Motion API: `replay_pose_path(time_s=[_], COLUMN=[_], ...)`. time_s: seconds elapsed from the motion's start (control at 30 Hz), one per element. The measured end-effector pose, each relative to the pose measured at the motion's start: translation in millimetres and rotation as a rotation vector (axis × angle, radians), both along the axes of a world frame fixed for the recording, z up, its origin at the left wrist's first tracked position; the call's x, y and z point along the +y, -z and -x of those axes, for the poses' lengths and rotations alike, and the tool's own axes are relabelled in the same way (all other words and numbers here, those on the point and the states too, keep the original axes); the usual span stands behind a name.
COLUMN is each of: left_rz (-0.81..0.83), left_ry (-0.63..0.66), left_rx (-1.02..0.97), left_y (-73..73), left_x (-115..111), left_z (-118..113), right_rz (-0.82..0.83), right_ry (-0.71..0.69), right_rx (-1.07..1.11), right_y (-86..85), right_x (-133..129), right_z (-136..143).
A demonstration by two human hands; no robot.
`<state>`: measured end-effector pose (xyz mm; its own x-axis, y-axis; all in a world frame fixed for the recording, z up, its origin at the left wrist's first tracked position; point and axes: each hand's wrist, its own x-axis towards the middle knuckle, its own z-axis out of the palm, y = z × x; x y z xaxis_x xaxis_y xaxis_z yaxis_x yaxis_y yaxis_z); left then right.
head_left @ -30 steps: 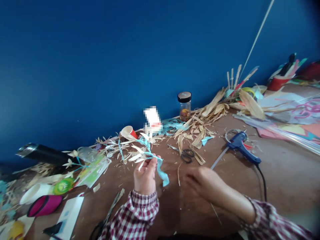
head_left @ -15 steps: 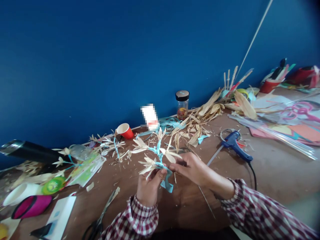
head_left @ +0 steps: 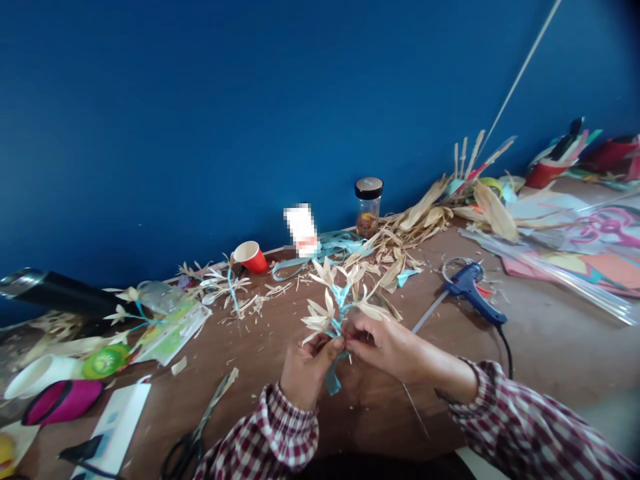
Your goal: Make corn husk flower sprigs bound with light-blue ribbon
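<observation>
A branch of pale husk flowers [head_left: 324,308] with stems wrapped in light blue tape is held above the brown table. Its lower stem is pinched in my left hand [head_left: 311,370], thumb on top. My right hand [head_left: 387,345] has its fingers closed at the same stem, close to my left fingertips; the fingers partly hide what they grip. A loose end of blue tape [head_left: 333,380] hangs below the hands. One thin wire [head_left: 415,408] lies under my right forearm.
Black-handled scissors [head_left: 197,427] lie at front left, near a magenta sleeve [head_left: 63,402]. A blue glue gun [head_left: 475,293] rests on the right. Behind are a red cup [head_left: 256,260], a lidded jar [head_left: 368,212] and dried husks [head_left: 425,213].
The flower branch and my left hand have moved a little right. My right fingers have come in against the stem beside my left thumb. The hanging tape end has swung left.
</observation>
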<state>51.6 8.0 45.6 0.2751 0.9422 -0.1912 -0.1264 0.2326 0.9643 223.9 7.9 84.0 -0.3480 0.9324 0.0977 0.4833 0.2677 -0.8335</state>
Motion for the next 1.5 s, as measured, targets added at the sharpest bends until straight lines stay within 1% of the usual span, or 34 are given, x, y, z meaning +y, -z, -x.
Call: replay_pose_path(time_s=[0.07,0.13,0.23,0.3,0.4,0.43,0.5,0.53,0.57,0.6,0.67,0.73,0.83,0.87,0.93,1.03,1.1,1.17,1.2,1.23,1.3,1.33,1.37,1.43,1.47,1.5], left_rz=[0.024,0.043,0.007,-0.114,-0.43,-0.547,-0.737,-0.792,-0.81,-0.791,-0.673,-0.491,-0.18,-0.097,0.009,0.068,0.065,-0.002,-0.069,-0.163,-0.404,-0.531,-0.633,-0.694,-0.719,-0.756], left_ry=[0.003,0.015,0.043,-0.018,-0.17,-0.181,-0.154,-0.126,-0.097,-0.07,-0.005,0.049,0.052,0.063,0.103,0.165,0.193,0.121,0.024,-0.117,-0.428,-0.546,-0.554,-0.324,-0.273,-0.255], left_rx=[-0.023,-0.037,-0.001,0.122,0.469,0.576,0.707,0.743,0.764,0.772,0.758,0.706,0.567,0.506,0.409,0.329,0.302,0.33,0.37,0.427,0.547,0.599,0.613,0.591,0.588,0.608], left_y=[3.1,4.1,-0.7,-6.1,-12.2,-13.3,-15.2,-16.4,-17.9,-19.9,-24.8,-29.5,-29.6,-26.7,-16.8,3.1,13.9,19.0,19.1,17.9,12.5,9.2,6.2,2.1,1.4,1.5], left_x=[0,1,0,-3,-9,-10,-12,-13,-13,-12,-10,-6,3,6,9,9,6,4,2,0,-6,-10,-14,-23,-26,-28], left_z=[0,0,-1,-1,3,5,9,11,13,16,20,24,30,30,29,22,17,17,18,20,24,25,25,21,17,13], right_rz=[0.088,0.178,0.246,0.241,0.244,0.25,0.247,0.236,0.222,0.212,0.208,0.223,0.257,0.274,0.316,0.36,0.373,0.373,0.371,0.371,0.37,0.364,0.352,0.298,0.269,0.248], right_ry=[-0.003,-0.007,0.019,0.057,0.118,0.134,0.169,0.185,0.199,0.211,0.217,0.188,0.101,0.071,0.023,-0.014,-0.017,0.003,0.026,0.055,0.122,0.155,0.181,0.213,0.221,0.222], right_rx=[0.005,0.06,0.165,0.215,0.267,0.282,0.3,0.298,0.29,0.277,0.248,0.235,0.265,0.287,0.333,0.387,0.412,0.431,0.436,0.438,0.434,0.427,0.418,0.4,0.391,0.387], right_y=[1.0,2.7,7.3,11.4,16.7,17.8,19.0,19.3,19.5,19.8,20.8,22.0,23.7,24.3,25.9,30.8,35.4,39.9,41.9,43.4,45.3,45.8,46.1,46.9,47.6,48.5], right_x=[-1,-2,-2,-1,0,0,-1,-2,-2,-3,-5,-8,-12,-13,-15,-17,-17,-15,-14,-12,-9,-7,-6,-5,-5,-6], right_z=[1,1,-1,-2,-3,-2,-1,0,1,2,2,1,-2,-3,-3,1,4,4,4,4,3,4,5,9,11,14])
